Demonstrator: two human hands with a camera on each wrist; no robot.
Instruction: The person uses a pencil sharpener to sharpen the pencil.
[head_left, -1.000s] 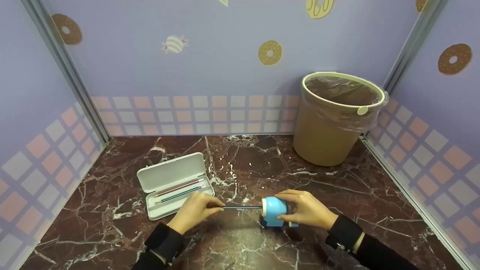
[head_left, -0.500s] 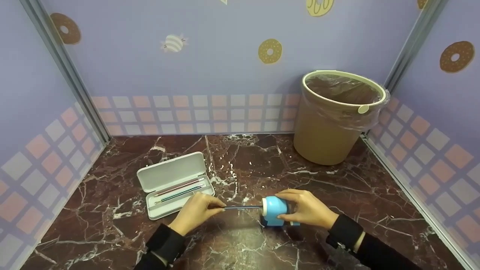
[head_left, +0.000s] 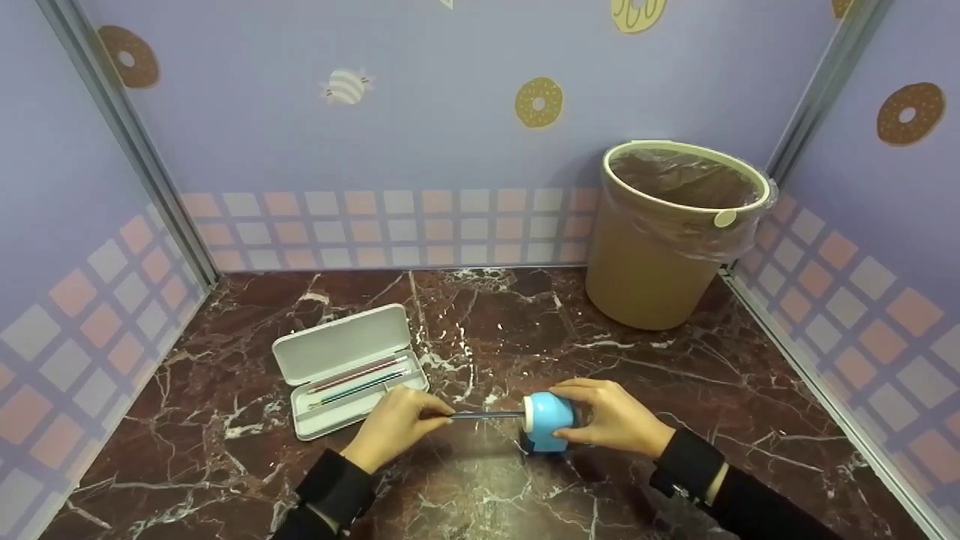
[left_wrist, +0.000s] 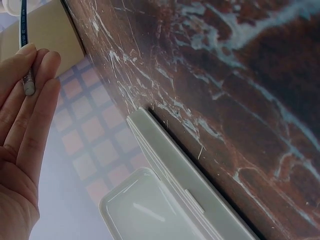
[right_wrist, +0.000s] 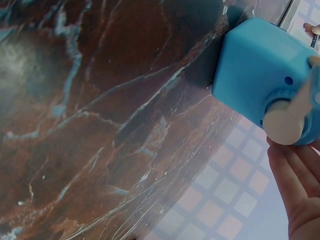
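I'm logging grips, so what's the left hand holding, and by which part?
The left hand pinches a dark pencil close to its eraser end.

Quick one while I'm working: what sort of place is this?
Most likely a small booth set up for tabletop work: patterned panels enclose the back and both sides, metal posts stand at the rear corners, and a marbled tabletop spans between them.
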